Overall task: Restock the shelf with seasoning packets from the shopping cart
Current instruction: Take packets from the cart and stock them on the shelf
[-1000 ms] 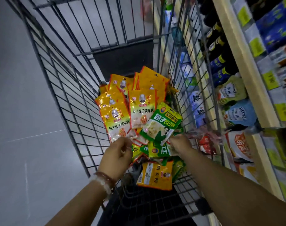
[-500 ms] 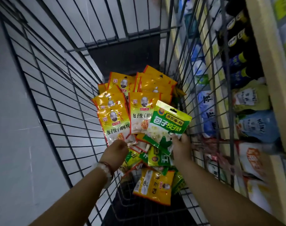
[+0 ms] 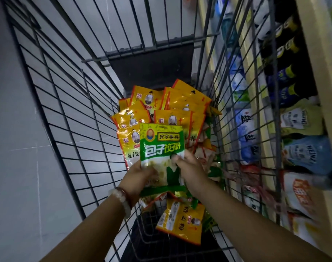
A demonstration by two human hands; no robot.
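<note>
A green seasoning packet (image 3: 161, 146) with white lettering stands upright over the shopping cart (image 3: 70, 114). My left hand (image 3: 137, 178) holds its lower left edge and my right hand (image 3: 191, 173) pinches its lower right side, thumb on the front. Behind it, several yellow-orange seasoning packets (image 3: 180, 106) lean in a pile at the cart's far end. Another yellow packet (image 3: 182, 222) lies flat near the cart's near end, with more green packets partly hidden under my hands.
The cart's wire walls rise on the left, far and right sides. A store shelf (image 3: 312, 59) stands close on the right with dark bottles (image 3: 286, 50), pouches (image 3: 301, 121) and bags behind the wire. Grey tiled floor (image 3: 19, 167) lies to the left.
The green packet has been turned from tilted to upright and lifted toward me. My left hand has moved from the yellow packets onto its lower left edge, so both hands now hold it.
</note>
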